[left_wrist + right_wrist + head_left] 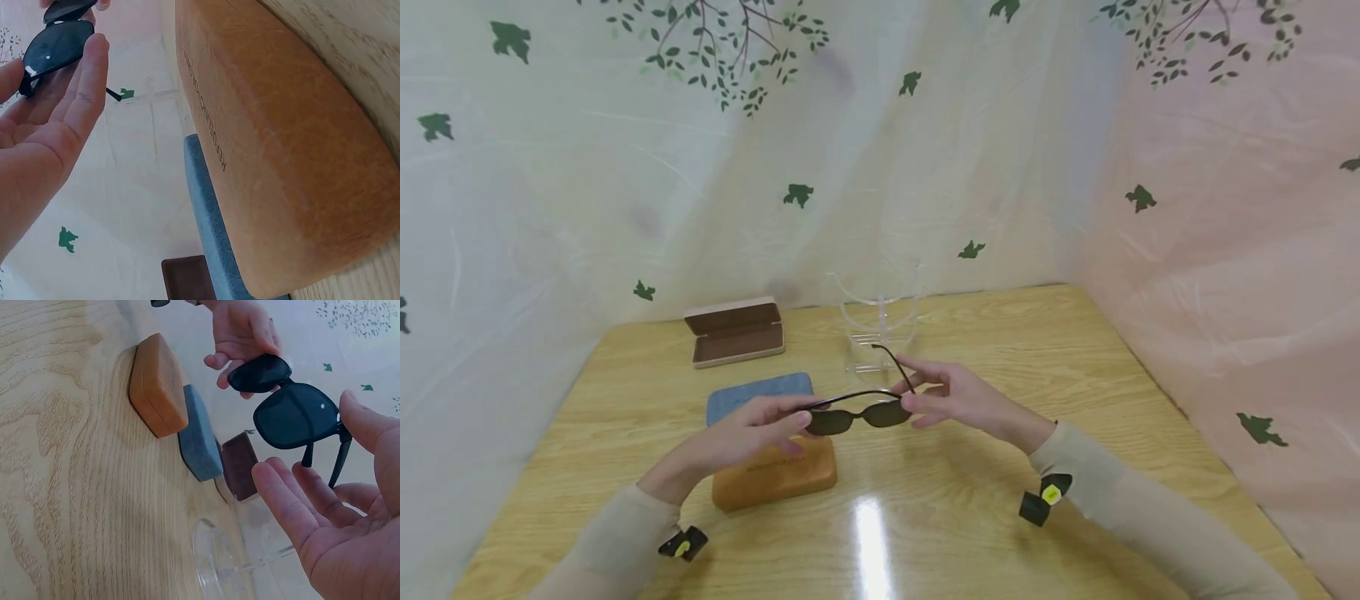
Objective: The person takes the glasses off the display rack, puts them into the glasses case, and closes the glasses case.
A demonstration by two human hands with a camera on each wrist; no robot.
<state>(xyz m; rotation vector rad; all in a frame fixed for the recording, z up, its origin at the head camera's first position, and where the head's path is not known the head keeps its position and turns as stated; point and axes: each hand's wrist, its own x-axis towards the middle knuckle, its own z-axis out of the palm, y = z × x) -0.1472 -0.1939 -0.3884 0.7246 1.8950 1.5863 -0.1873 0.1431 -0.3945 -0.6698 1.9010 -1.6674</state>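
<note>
A pair of black sunglasses [887, 414] with dark lenses is held above the table between both hands. My left hand [748, 433] pinches the frame at its left end, thumb on the near side. At the opposite end, my right hand [966, 402] pinches the corner by the hinge, its other fingers spread behind. One temple arm [895, 358] points away from me; the other slants across behind the lenses. In the right wrist view both lenses [297, 417] face the camera. Below the left hand lies a closed orange-brown glasses case [775, 482], partly covered by that hand.
Behind the orange-brown case lies a blue case [760, 390]. Farther back, a glasses case [737, 342] with dark brown lining stands open. A clear display stand [882, 321] is near the back edge, beyond the right hand. Printed curtains [865, 150] enclose the wooden table [1000, 533].
</note>
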